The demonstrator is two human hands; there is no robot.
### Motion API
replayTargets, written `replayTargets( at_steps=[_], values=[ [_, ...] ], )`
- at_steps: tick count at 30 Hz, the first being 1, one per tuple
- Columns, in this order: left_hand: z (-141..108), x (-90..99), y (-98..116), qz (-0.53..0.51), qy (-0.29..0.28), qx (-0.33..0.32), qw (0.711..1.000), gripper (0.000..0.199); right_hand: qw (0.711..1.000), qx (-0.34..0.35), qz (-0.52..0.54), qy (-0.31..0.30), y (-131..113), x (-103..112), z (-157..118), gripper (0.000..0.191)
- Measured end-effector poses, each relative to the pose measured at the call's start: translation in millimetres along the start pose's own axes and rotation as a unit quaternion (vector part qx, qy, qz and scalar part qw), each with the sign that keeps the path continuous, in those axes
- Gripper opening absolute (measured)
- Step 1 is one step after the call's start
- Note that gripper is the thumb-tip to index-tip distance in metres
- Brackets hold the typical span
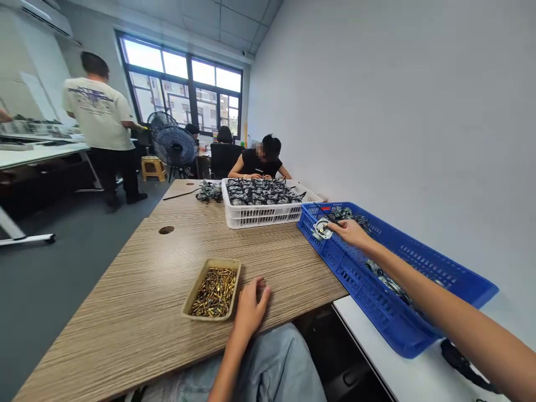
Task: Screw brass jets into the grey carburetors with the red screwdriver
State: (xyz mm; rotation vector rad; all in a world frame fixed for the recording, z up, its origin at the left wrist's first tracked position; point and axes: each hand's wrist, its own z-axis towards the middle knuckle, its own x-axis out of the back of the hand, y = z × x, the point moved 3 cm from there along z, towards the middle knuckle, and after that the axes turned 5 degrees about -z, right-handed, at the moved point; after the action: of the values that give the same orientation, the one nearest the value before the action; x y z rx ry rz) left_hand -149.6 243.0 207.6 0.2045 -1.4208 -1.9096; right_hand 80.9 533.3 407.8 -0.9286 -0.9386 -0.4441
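My right hand (352,233) reaches over the near-left rim of a long blue crate (355,287), pinching a small silvery metal carburetor (321,229) with its round opening towards me. More metal parts of similar look (387,279) lie inside that crate, partly hidden under my forearm. On the wooden table (146,296) rests my left hand (251,306), fingers loosely bent and thumb apart, nothing visible in it. Just left of it stands a beige tray (187,301) full of small brass pieces (215,290), too small to name exactly.
A white crate (251,216) packed with metal parts stands at the table's far end, beside a loose pile (209,191). Behind it sits a person in black (262,162). Another person (98,111) stands left near fans (176,146). A wall (397,111) borders the right.
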Motion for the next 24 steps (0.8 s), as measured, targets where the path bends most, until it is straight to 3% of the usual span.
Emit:
replayTargets(
  at_steps=[6,10,13,18,24],
  values=[
    [-2.9,1.3,6.4,-0.009,-0.002,0.018,1.000,0.048,0.993,0.061,0.093,-0.027,-50.2,-104.0,-46.1,0.072],
    [-3.6,2.2,7.9,-0.011,0.005,0.016,1.000,0.048,0.986,0.069,0.148,-0.030,-65.7,-165.7,-78.1,0.067],
    [-3.4,0.8,5.1,-0.001,0.006,0.013,1.000,0.047,0.980,0.066,0.186,-0.029,-69.2,-199.5,-95.7,0.062],
    [-4.1,-1.7,-6.5,0.026,0.042,0.018,0.999,0.043,0.963,0.082,0.249,-0.057,-64.6,-229.9,-113.6,0.056],
    [-7.5,-4.7,-12.0,0.077,0.024,-0.001,0.997,0.038,0.932,0.140,0.310,-0.123,-44.8,-234.9,-117.9,0.053]
  ],
)
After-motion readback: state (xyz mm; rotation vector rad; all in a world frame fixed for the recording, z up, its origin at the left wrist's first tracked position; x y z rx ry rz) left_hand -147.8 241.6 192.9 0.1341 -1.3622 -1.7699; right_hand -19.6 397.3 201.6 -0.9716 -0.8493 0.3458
